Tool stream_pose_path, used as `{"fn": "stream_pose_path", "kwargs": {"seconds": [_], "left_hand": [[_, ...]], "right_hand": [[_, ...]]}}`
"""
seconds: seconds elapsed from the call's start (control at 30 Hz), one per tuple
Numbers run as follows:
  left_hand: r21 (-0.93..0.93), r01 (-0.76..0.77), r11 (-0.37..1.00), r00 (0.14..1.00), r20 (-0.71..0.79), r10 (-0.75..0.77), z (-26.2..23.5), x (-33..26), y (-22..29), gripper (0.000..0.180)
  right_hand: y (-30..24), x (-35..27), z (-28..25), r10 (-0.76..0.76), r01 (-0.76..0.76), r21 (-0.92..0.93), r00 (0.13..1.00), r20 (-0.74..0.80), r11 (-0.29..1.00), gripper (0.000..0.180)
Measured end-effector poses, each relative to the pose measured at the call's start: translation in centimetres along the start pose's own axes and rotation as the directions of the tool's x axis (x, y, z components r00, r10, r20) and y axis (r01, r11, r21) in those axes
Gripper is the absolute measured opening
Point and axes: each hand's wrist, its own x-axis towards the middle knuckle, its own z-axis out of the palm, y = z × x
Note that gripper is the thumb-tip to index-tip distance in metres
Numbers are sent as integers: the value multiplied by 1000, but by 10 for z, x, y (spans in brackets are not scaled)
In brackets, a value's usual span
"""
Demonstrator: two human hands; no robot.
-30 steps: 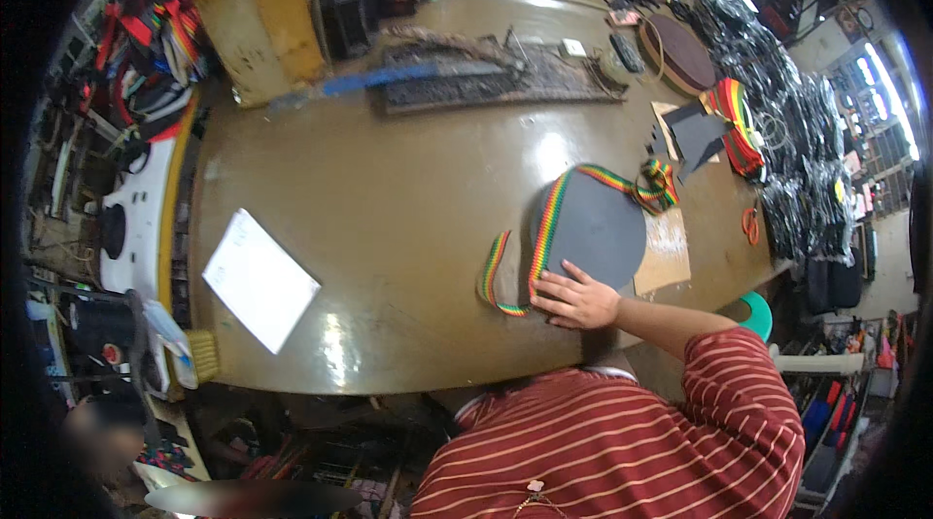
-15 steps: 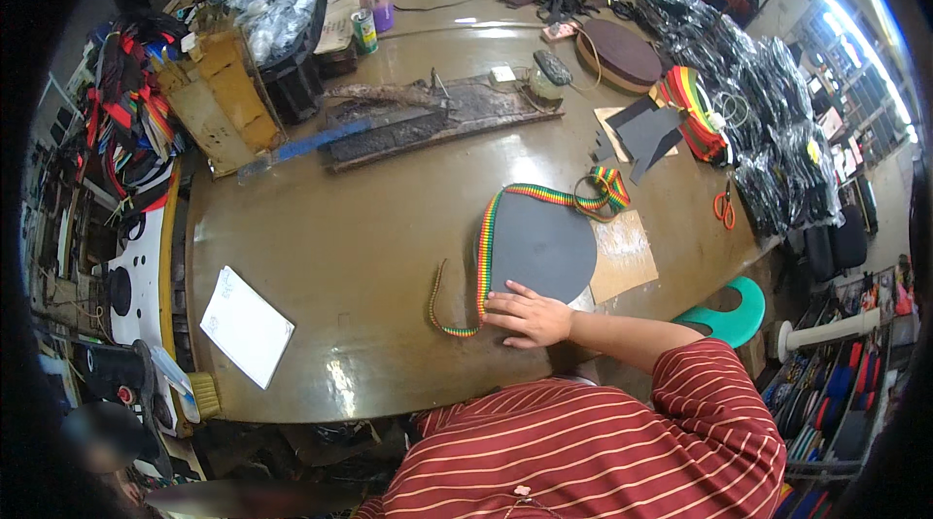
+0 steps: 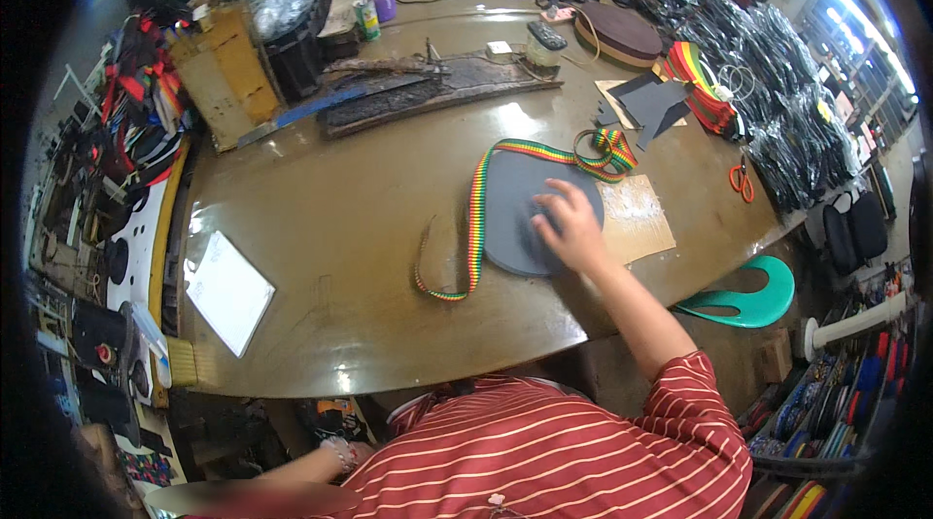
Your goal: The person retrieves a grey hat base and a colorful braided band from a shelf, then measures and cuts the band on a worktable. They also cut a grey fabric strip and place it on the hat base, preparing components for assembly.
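My right hand hovers over or lightly touches a dark grey rounded flat piece, its fingers spread and holding nothing. A striped green, yellow, red and black webbing strap runs along the left and far edges of that piece. One loose end of it curls on the table at the left, and a looped bundle lies at the far right. Beside my shirt at the lower left, a forearm with a bracelet shows, apparently my left arm; the fingers of my left hand cannot be made out.
A tan board lies right of the grey piece. Orange-handled scissors rest near the right edge, above a green stool. White paper lies left. Across the back are a dark slab, a brown round stack and plastic-wrapped bundles.
My right hand has moved from the strap at the grey piece's near left edge, up and right over the piece. The bracelet-wearing forearm has come into view. The whole view has shifted slightly.
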Motion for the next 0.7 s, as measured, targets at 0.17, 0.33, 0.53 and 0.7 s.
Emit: {"fn": "stream_pose_path", "kwargs": {"seconds": [0.17, 0.33, 0.53, 0.7], "left_hand": [[-529, -429, 732, 898, -336, 283, -103, -113, -37, 32], [-54, -961, 273, 8, -986, -167, -263, -125, -105, 28], [-1, -999, 47, -27, -800, -599, -360, -55, -159, 35], [44, -999, 14, -44, -834, -550, -405, -36, -158, 40]], "right_hand": [[44, 54, -18, 82, -81, 31, 996, -35, 996, 14], [137, 141, -14, 365, -366, 10, 929, 65, 930, 31], [268, 201, 47, 512, -558, 197, 824, 240, 806, 43], [315, 218, 96, 661, -712, 423, 692, 291, 560, 63]]}}
